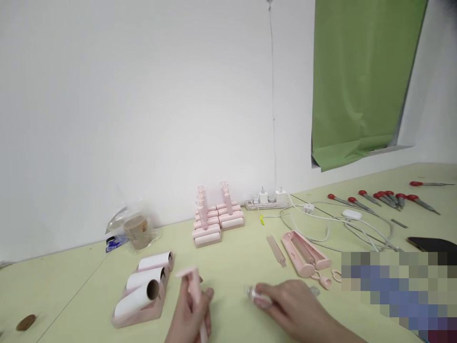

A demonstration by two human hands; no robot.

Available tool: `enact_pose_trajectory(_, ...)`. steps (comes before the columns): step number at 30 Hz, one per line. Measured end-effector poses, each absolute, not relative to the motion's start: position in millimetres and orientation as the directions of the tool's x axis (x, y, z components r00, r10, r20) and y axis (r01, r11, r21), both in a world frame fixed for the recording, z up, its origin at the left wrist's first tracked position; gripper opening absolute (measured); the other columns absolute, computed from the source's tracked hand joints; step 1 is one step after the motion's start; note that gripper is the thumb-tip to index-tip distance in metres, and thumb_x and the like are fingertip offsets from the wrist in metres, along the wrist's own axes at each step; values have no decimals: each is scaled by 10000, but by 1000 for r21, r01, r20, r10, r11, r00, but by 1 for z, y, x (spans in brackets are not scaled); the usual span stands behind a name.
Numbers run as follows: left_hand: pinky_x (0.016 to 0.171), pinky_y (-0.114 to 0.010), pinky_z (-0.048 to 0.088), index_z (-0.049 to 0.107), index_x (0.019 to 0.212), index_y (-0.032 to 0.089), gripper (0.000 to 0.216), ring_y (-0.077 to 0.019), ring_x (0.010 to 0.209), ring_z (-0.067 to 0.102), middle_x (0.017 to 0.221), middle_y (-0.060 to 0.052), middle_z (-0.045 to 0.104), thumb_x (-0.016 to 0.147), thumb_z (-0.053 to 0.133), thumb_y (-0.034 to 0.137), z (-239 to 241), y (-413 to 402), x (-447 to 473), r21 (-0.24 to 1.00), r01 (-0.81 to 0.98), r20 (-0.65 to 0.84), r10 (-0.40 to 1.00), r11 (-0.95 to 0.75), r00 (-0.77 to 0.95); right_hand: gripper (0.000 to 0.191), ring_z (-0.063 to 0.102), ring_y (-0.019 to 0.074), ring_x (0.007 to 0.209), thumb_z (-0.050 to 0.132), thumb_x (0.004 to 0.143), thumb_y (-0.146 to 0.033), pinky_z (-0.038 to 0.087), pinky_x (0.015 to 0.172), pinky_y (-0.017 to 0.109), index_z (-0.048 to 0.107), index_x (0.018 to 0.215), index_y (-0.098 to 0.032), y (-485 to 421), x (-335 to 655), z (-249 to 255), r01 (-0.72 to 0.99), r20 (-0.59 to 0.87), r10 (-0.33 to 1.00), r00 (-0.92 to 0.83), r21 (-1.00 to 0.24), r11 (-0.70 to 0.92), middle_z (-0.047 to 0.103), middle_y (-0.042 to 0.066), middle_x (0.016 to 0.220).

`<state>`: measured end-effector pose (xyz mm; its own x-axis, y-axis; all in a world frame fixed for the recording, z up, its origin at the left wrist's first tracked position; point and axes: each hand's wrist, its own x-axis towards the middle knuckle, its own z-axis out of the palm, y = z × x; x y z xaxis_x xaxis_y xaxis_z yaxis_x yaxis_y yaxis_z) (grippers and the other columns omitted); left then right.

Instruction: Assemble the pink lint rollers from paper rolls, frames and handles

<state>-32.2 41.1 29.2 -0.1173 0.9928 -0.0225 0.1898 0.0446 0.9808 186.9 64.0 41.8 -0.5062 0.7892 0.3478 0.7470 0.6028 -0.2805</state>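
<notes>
My left hand (193,309) is closed round a pale pink plastic part (194,288), long and narrow with a flat flange at its upper end. My right hand (298,305) grips a small whitish piece (259,297) with a clear end; it is blurred, and the fingers cover much of it. The two hands are apart above the table. To the left of my left hand stands a pink tray (155,309) bearing white paper rolls (134,300). Beyond my right hand lie an open pink case (296,257), a pinkish clear handle (276,250) and a pink ring-ended piece (323,281).
Pink lint rollers (207,233) with upright handles stand in rows against the wall. Behind right are a power strip (267,206), cables (335,219) and red-handled screwdrivers (362,205). A bagged tape roll (137,231) sits back left. A phone (432,244) lies at right.
</notes>
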Motion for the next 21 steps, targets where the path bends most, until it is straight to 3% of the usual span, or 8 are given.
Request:
enact_pose_trajectory(3,550,-268,428,415,1030,192,435,-150,555,504,602,35,491,750,430,524,36,48,-34,921,387,58,998,-41,-32,243,564,137,534,362,854,-426,311,476,213,543,896,-269,73,197,56,744,372,851,-371,-429,512,616,-23,686)
enact_pose_trajectory(5,740,-325,413,498,979,171,417,-188,766,517,808,-32,519,739,445,508,31,53,-23,830,553,22,995,-72,97,239,547,121,556,424,821,-460,344,499,212,542,923,-278,75,200,61,710,435,810,-393,-416,568,583,-16,777)
enact_pose_trajectory(8,865,-385,336,516,1018,162,501,-251,954,445,953,-75,480,672,518,524,22,61,-5,692,714,-88,970,-105,228,236,523,124,570,499,794,-419,342,510,227,559,970,-273,70,199,61,648,592,609,-527,-183,739,551,0,736)
enact_pose_trajectory(12,895,-425,281,418,1070,94,620,-298,1016,385,1029,-143,447,610,594,470,29,64,0,626,779,57,998,-37,1,244,464,104,487,439,838,-201,277,450,234,550,1042,-278,56,194,56,542,640,322,-698,177,821,542,-18,595)
enact_pose_trajectory(14,863,-410,310,410,1053,120,530,-271,966,425,978,-118,472,682,525,482,35,59,0,732,675,132,991,-98,1,306,442,89,456,405,840,-146,267,437,230,531,1067,-310,50,191,51,496,600,275,-751,238,835,549,-36,588)
enact_pose_trajectory(16,784,-366,371,397,1081,161,495,-222,856,496,891,-73,517,757,401,535,37,50,4,918,371,93,986,-139,141,297,430,87,442,416,839,-198,271,434,227,507,1080,-346,45,187,46,480,570,297,-766,202,853,550,-49,603)
enact_pose_trajectory(19,602,-288,414,411,1085,175,542,-161,625,542,704,-16,543,729,433,583,30,37,17,989,-121,-51,957,88,285,196,459,106,497,474,792,-284,300,442,213,500,978,-341,40,184,39,417,544,376,-750,-53,907,523,-42,658)
enact_pose_trajectory(21,494,-250,401,403,1091,189,604,-143,532,537,650,12,517,651,544,578,28,31,22,951,-257,-113,969,170,221,217,476,126,555,463,777,-281,344,465,216,419,989,-289,40,185,37,356,546,484,-684,-329,875,495,-15,730)
